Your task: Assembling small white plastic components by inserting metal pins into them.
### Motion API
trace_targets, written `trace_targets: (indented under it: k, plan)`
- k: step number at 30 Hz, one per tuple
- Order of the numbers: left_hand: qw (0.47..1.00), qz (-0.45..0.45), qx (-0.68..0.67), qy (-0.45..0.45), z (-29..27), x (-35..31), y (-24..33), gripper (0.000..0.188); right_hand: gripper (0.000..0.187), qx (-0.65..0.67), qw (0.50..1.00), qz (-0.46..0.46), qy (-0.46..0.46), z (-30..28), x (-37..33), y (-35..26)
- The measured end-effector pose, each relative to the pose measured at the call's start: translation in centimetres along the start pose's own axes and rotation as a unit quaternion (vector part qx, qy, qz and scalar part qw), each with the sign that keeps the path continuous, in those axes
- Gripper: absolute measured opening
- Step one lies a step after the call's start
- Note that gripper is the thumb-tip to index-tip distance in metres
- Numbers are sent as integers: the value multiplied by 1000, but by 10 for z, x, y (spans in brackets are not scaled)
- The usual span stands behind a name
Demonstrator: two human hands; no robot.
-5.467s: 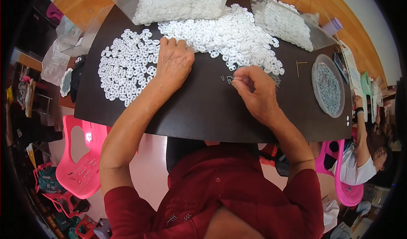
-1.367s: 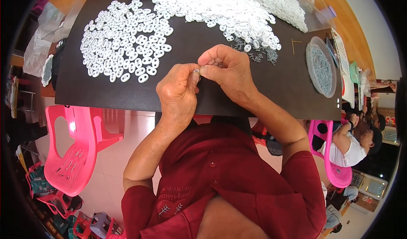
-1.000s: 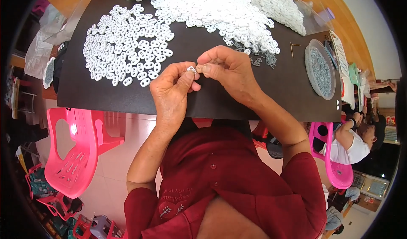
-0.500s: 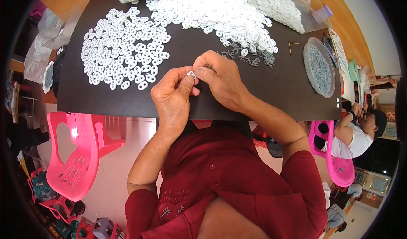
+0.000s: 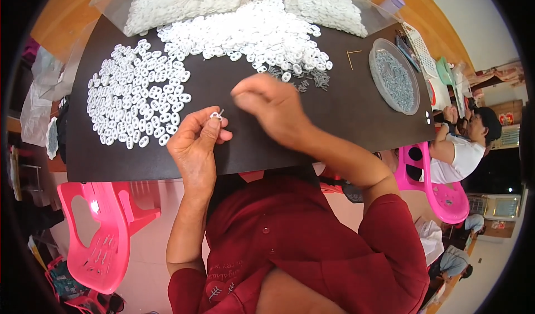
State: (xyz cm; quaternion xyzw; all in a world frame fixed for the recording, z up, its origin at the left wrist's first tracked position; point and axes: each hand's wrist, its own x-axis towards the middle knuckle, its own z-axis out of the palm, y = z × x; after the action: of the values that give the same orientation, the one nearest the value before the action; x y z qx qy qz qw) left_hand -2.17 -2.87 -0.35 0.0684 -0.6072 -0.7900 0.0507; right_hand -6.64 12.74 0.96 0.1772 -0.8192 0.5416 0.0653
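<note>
Between thumb and fingertips, my left hand pinches a small white two-holed plastic piece. A thin grey pin sticks up from it. My right hand hovers over the table, to the right of the piece and apart from it. Its fingers are bent and smeared by motion, so whether anything is in them cannot be made out. Below the big white heap lie loose grey pins, not far from my right hand. Many matching white pieces are spread out at the left.
A large heap of white pieces lies at the far side, between two clear bins of them. On the right sit a round tub of grey pins and thin brass-coloured rods. A pink chair stands left; another person sits right.
My right hand has left the white piece and moved to the right of it. My left hand keeps its pinch on the piece. The view has shifted, showing more of the far bins.
</note>
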Motion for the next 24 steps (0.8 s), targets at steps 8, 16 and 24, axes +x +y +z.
trace_targets:
  k: [8,16,24]
  plan:
    - [1000,-14,-26,-8,3,3,1,20,8,-307,947,-84,32,-55,32,34]
    - [999,-13,-28,-17,2,5,0,21,12,-456,866,-206,13,-52,58,57]
    - [1000,-10,-15,-19,0,6,-2,19,10,-429,874,-228,-14,-45,60,51]
